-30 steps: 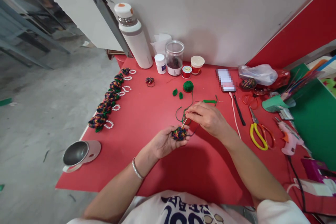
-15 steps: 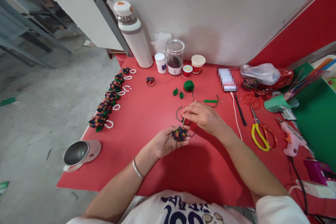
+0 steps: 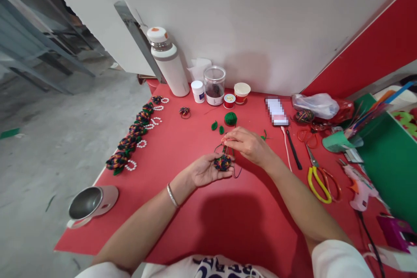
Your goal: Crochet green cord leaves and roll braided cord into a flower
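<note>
Cradled in the fingers of my left hand (image 3: 205,171) is a small multicoloured crocheted piece (image 3: 223,163), with a dark yarn tail hanging from its right side. My right hand (image 3: 250,147) is above it, pinching a thin silver needle-like tool (image 3: 226,151) whose lower end meets the piece. Whether it is a hook or a needle is too small to tell. Green yarn loops near my fingers. Beyond them lie a green yarn ball (image 3: 230,118) and two green crocheted leaves (image 3: 214,125). A green-handled hook is mostly hidden behind my right hand.
Several crocheted flowers with bead loops (image 3: 127,143) line the left edge, above a mug (image 3: 104,200). At the back stand a bottle (image 3: 172,71), a clear jar (image 3: 214,87) and a paper cup (image 3: 241,94). Phone (image 3: 276,112), yellow-handled scissors (image 3: 319,184) and glue gun (image 3: 360,189) lie right.
The camera view has tilted up slightly, so the table things sit lower. Both hands keep their hold, and my right hand now covers most of the green-handled hook.
</note>
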Demonstrator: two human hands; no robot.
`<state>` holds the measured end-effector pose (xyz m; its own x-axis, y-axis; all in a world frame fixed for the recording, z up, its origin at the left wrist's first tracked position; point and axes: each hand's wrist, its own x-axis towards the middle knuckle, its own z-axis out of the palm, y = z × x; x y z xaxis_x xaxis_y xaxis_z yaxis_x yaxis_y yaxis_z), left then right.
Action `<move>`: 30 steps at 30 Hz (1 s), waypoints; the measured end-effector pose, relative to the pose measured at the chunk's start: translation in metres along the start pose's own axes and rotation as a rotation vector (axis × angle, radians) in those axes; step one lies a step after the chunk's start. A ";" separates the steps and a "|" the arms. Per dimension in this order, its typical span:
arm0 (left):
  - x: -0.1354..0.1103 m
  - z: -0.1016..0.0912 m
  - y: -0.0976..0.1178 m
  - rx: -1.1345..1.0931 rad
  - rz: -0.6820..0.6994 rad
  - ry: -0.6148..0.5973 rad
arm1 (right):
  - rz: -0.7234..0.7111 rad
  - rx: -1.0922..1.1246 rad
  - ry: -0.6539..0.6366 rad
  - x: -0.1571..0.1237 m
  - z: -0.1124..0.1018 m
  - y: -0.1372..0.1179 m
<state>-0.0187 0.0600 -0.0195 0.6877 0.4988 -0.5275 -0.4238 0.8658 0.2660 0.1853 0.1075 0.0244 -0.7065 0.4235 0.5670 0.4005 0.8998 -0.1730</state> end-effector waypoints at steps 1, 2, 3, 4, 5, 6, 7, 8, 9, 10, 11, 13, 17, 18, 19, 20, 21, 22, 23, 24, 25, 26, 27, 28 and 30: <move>0.003 0.001 0.004 0.014 -0.007 -0.007 | 0.007 -0.001 0.008 0.000 0.000 0.004; 0.006 0.002 0.007 0.026 -0.010 -0.013 | 0.016 -0.002 0.013 0.000 0.000 0.008; 0.009 0.003 0.010 0.034 -0.009 -0.018 | 0.024 -0.005 0.017 -0.001 -0.001 0.011; 0.011 0.003 0.012 0.040 -0.008 -0.020 | 0.029 -0.006 0.024 -0.001 -0.001 0.013; 0.013 0.003 0.014 0.045 -0.005 -0.020 | 0.033 -0.006 0.032 -0.002 -0.001 0.015; 0.015 0.003 0.016 0.050 -0.005 -0.019 | 0.037 -0.004 0.042 -0.003 0.000 0.017; 0.016 0.003 0.017 0.058 -0.008 -0.020 | 0.042 0.001 0.050 -0.005 0.000 0.018; 0.018 0.003 0.018 0.067 -0.013 -0.023 | 0.050 0.009 0.060 -0.006 0.000 0.019; 0.019 0.002 0.019 0.075 -0.016 -0.028 | 0.059 0.018 0.066 -0.007 0.001 0.019; 0.020 0.001 0.019 0.082 -0.016 -0.032 | 0.069 0.029 0.066 -0.008 0.002 0.020; 0.021 0.001 0.020 0.089 -0.014 -0.035 | 0.076 0.040 0.062 -0.009 0.003 0.020; 0.022 0.000 0.020 0.102 -0.011 -0.034 | 0.079 0.059 0.053 -0.010 0.005 0.021; 0.022 -0.001 0.020 0.117 -0.014 -0.032 | 0.061 0.090 0.048 -0.009 0.007 0.023; 0.022 -0.002 0.020 0.118 -0.013 -0.033 | 0.060 0.098 0.047 -0.009 0.008 0.023; 0.022 -0.002 0.020 0.119 -0.014 -0.036 | 0.060 0.105 0.043 -0.008 0.008 0.022; 0.022 -0.003 0.020 0.119 -0.015 -0.039 | 0.063 0.108 0.038 -0.008 0.008 0.022; 0.022 -0.003 0.020 0.117 -0.015 -0.043 | 0.066 0.109 0.035 -0.007 0.008 0.021; 0.022 -0.004 0.020 0.114 -0.017 -0.047 | 0.066 0.108 0.033 -0.007 0.007 0.020; 0.022 -0.004 0.020 0.111 -0.017 -0.049 | 0.066 0.106 0.031 -0.007 0.007 0.019; 0.023 -0.004 0.020 0.107 -0.017 -0.050 | 0.065 0.104 0.032 -0.007 0.008 0.019; 0.023 -0.005 0.019 0.102 -0.015 -0.049 | 0.062 0.102 0.033 -0.007 0.008 0.018; 0.023 -0.004 0.019 0.099 -0.012 -0.046 | 0.058 0.101 0.034 -0.008 0.008 0.018; 0.023 -0.004 0.019 0.098 -0.010 -0.043 | 0.055 0.101 0.032 -0.008 0.009 0.018; 0.023 -0.004 0.020 0.100 -0.008 -0.039 | 0.054 0.103 0.030 -0.009 0.010 0.018; 0.023 -0.004 0.020 0.105 -0.007 -0.031 | 0.052 0.108 0.024 -0.010 0.011 0.017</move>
<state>-0.0137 0.0885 -0.0293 0.7091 0.4921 -0.5050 -0.3557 0.8680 0.3465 0.1927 0.1202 0.0075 -0.6719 0.4685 0.5737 0.3702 0.8833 -0.2877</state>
